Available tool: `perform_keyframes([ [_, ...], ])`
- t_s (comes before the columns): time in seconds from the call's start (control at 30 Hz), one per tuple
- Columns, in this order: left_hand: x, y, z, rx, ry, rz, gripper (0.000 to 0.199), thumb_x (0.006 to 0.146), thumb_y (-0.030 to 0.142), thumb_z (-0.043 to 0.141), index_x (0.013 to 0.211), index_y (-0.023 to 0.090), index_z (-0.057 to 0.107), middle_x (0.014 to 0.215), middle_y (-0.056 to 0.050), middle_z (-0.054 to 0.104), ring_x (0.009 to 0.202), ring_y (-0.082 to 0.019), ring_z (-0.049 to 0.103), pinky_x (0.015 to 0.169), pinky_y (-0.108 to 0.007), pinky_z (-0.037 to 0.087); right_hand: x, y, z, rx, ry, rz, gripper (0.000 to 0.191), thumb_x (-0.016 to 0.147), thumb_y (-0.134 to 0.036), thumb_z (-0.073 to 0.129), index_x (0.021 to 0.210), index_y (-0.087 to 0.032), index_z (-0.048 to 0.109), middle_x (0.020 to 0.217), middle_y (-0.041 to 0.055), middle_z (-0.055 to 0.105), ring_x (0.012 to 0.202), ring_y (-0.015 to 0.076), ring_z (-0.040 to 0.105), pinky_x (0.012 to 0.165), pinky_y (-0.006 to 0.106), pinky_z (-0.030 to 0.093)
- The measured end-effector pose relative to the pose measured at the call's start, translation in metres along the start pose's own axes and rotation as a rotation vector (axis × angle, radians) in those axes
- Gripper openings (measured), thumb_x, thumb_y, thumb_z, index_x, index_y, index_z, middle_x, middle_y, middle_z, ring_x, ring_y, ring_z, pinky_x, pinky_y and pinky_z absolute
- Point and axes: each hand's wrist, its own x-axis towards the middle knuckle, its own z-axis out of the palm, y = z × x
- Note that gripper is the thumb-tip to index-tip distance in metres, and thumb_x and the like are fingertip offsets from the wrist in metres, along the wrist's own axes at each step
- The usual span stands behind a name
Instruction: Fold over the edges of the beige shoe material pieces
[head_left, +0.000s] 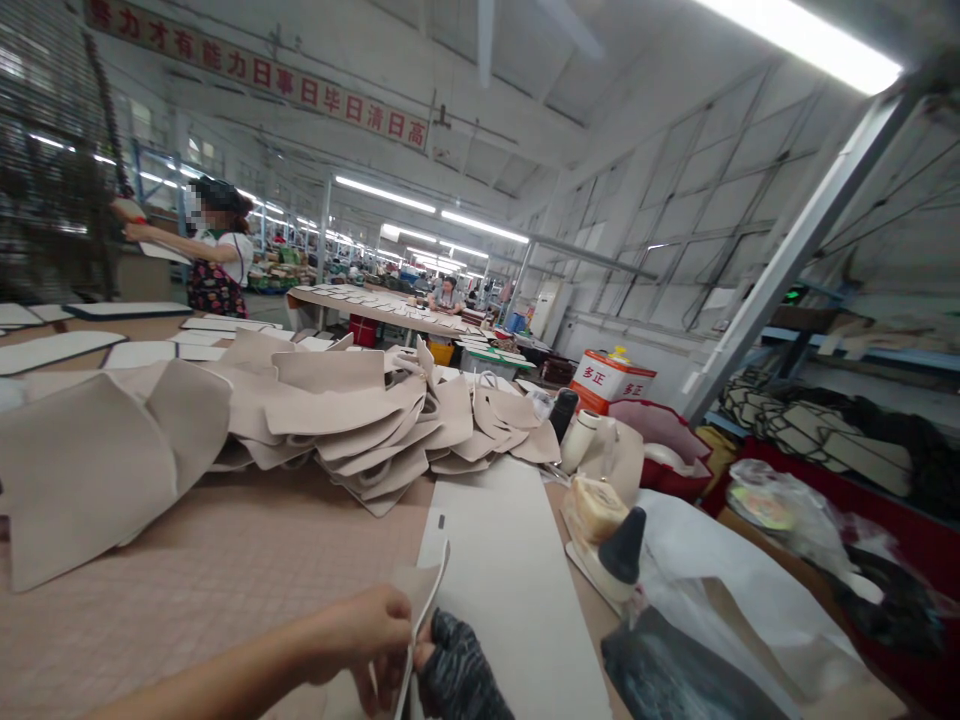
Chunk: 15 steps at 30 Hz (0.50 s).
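Observation:
My left hand comes in from the lower left, its fingers bent round the edge of a beige leather-like piece with a pale rim. Against the other side of that piece is my right hand, in a dark patterned covering, its fingers closed on the same edge. Both hands are close together over the near end of a long white board. Beyond them lies a heap of beige curved pieces, with larger ones at the left.
Right of the board stand a dark-capped bottle, a yellowish block, a white bottle and plastic bags. An orange-white can is behind. A person stands at the far left; another sits farther back.

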Motion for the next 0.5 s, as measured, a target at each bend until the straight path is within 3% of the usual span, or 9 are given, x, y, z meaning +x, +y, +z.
perform_keyframes([
  [0.2,-0.001,-0.003,-0.003,0.019,0.01,-0.007,0.018,0.06,0.032,0.064,0.053,0.021,0.053,0.04,0.003,0.052,0.031,-0.013,0.049,0.036,-0.026,0.045,0.013,0.025,0.0,-0.058,-0.05,0.086,0.026,0.09,-0.039,0.057,0.092,-0.013,0.061,0.079,-0.0018,0.06,0.061,0.0093,0.056,0.054,0.023,0.05],
  [0.4,0.009,-0.017,-0.005,0.161,0.006,-0.038,0.035,0.066,0.041,0.063,0.042,0.02,0.049,0.036,0.002,0.047,0.027,-0.012,0.043,0.031,-0.024,0.037,0.011,0.028,0.006,-0.092,-0.042,0.042,0.027,0.09,-0.04,0.057,0.1,-0.016,0.062,0.097,0.0015,0.063,0.08,0.0156,0.061,0.067,0.03,0.053],
  [0.5,0.012,-0.022,-0.005,0.144,0.079,-0.037,0.029,0.066,0.039,0.061,0.047,0.021,0.047,0.036,0.004,0.046,0.026,-0.01,0.04,0.029,-0.021,0.034,0.013,0.03,0.008,-0.105,-0.009,0.027,0.028,0.089,-0.042,0.056,0.098,-0.016,0.062,0.094,0.001,0.063,0.079,0.0155,0.061,0.068,0.03,0.053],
])
